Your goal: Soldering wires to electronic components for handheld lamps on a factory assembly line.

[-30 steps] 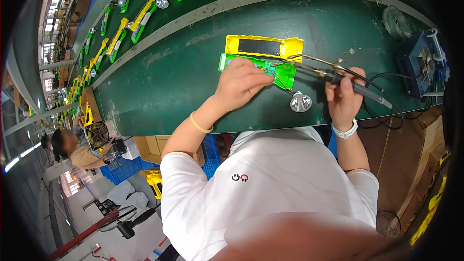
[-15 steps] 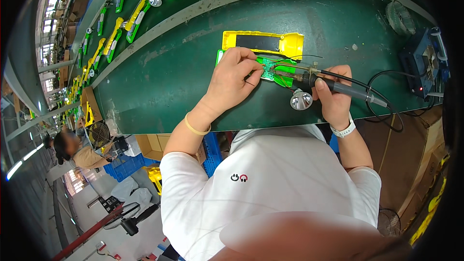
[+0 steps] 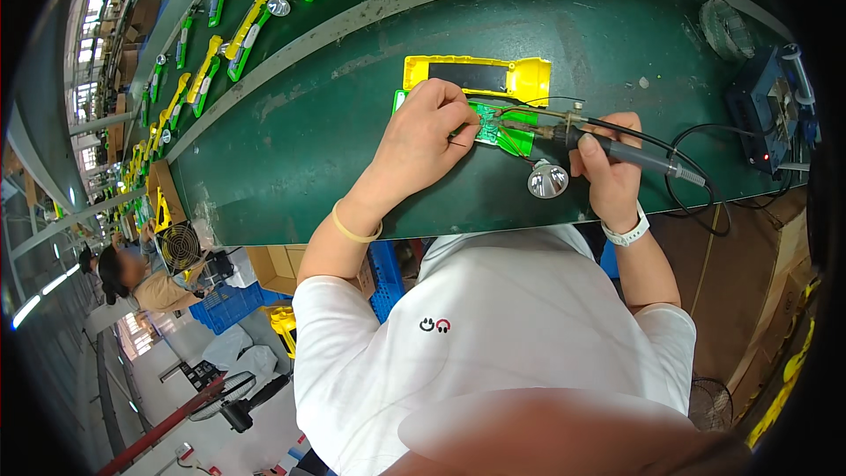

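Observation:
My left hand (image 3: 423, 132) is closed at the left edge of a small green circuit board (image 3: 486, 126), pinching a thin dark wire whose end shows below the fingers. The board lies in a bright green housing half (image 3: 520, 138), partly covered by that hand. My right hand (image 3: 610, 163) grips a soldering iron (image 3: 630, 156) with a thin feed tube along it; its tip is over the board, though exact contact cannot be made out. A round silvery reflector lamp (image 3: 548, 180) rests beside the housing, near my right hand. Just beyond lies a yellow housing half (image 3: 530, 81) with a dark inner panel.
A blue soldering station (image 3: 758, 115) stands at the right, its black cable (image 3: 696, 130) looping to the iron. A wire-mesh cylinder (image 3: 728, 31) is behind it. Past a raised rail (image 3: 352, 26), several yellow-green lamp bodies (image 3: 251, 35) line up. Another person (image 3: 154, 282) is far left.
The soldering iron's tip and feed tube have shifted slightly away from me over the board. My left hand has moved slightly the same way, still pinching.

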A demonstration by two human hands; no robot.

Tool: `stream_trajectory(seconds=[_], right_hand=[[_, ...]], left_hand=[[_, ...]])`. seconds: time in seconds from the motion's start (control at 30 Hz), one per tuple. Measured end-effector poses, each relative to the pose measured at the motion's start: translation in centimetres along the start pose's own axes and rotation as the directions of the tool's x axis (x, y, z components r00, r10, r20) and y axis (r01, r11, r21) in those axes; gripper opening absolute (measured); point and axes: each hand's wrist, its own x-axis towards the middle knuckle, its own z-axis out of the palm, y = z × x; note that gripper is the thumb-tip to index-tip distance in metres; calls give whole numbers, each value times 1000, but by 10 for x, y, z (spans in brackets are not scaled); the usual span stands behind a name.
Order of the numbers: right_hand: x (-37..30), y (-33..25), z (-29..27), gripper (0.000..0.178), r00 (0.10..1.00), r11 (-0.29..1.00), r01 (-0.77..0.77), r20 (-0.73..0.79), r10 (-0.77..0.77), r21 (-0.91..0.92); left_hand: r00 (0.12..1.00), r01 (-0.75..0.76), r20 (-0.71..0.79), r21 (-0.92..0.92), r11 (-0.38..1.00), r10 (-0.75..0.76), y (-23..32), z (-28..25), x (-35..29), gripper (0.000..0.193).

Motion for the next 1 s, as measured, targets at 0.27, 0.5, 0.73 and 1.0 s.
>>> stream_trajectory(seconds=[0.27, 0.5, 0.73, 1.0], right_hand=[[-2, -1, -6, 26, 998, 997, 66, -29, -64, 49], [-3, 1, -9, 25, 996, 995, 70, -62, -66, 64], [-1, -1, -7, 26, 998, 993, 45, -41, -41, 109], [-3, 1, -6, 26, 998, 998, 67, -19, -67, -17]], left_hand=[[999, -9, 34, 40, 999, 8, 4, -1, 4, 13], [983, 7, -179, 285, 959, 46, 9, -25, -4, 28], [931, 364, 59, -237, 901, -360, 11, -28, -28, 12], [950, -267, -148, 82, 960, 277, -18, 1, -17, 23]])
